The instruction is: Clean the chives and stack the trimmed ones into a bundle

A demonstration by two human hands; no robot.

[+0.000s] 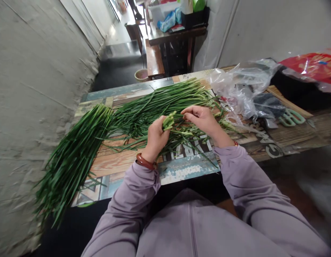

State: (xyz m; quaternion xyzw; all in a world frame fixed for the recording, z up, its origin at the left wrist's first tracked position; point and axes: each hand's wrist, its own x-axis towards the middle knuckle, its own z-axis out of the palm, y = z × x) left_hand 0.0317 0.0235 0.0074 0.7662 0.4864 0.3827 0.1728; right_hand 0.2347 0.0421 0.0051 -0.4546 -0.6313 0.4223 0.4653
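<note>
My left hand (156, 138) is closed around a small bunch of garlic chives (169, 120), its pale cut ends sticking up past the thumb. To the right of those ends, my right hand (202, 120) has thumb and forefinger brought together in a pinch. Whatever lies between these fingertips is too small to make out. Beyond both hands spreads a large loose pile of garlic chives (160, 99), stems toward the right. A thick, neater bundle of chives (76, 157) hangs over the table's left end. Loose trimmings (190, 132) lie beneath my hands.
The patterned table (122, 159) meets a rough wall (42, 71) on the left. Crumpled clear plastic bags (242, 87), scissors with pale green handles (291, 117) and a red bag (312, 67) lie on the right. A bench (154, 59) and a second table (178, 34) stand beyond.
</note>
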